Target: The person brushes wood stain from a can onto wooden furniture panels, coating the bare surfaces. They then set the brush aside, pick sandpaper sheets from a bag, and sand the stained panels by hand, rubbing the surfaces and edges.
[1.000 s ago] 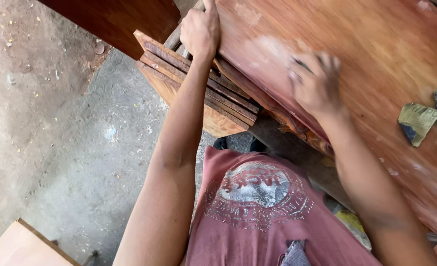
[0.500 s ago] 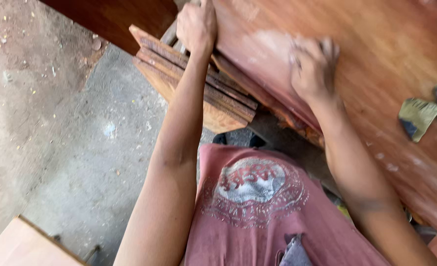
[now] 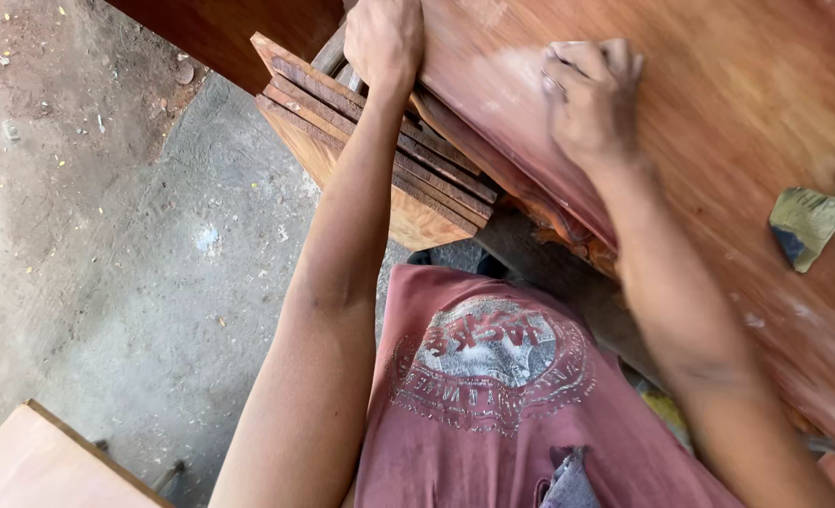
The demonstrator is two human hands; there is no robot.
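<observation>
A large reddish-brown wooden slab (image 3: 737, 103) fills the upper right, with a pale dusty patch near its edge. My left hand (image 3: 385, 38) grips the slab's near edge at the top, fingers curled over it. My right hand (image 3: 589, 94) presses flat on the dusty patch, fingers bent over something I cannot make out. A stack of wooden boards (image 3: 370, 160) lies under the slab's edge, below my left hand.
Folded scraps of sandpaper (image 3: 808, 226) lie on the slab at the right. Dusty concrete floor (image 3: 126, 235) spreads to the left. A pale wooden board corner (image 3: 32, 466) shows at the bottom left. My red shirt fills the bottom centre.
My right hand has slid up and slightly left across the pale patch. My left hand keeps its hold on the slab's edge.
</observation>
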